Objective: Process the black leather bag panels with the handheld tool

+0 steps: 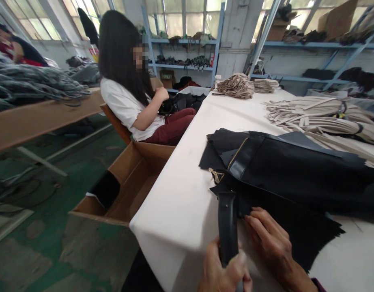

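Note:
My left hand [225, 269] is closed round the handle of a black tool [227, 227], which stands up from it near the table's front edge. Just to its right, my right hand [270, 237] has its fingers curled together at the edge of the black fabric [284, 215]; what they pinch, if anything, is too small to make out. Behind the hands lies a stack of black pieces [296, 166] with a gold zipper [238, 153]. Another gold zipper end [216, 175] pokes out at the stack's left corner.
Bundles of beige strips [321, 115] and folded beige pieces [235, 86] lie farther back on the white table [187, 178]. Left of the table stands an open cardboard box [138, 174]. A seated person [126, 89] is beyond it; another person bends over at far left.

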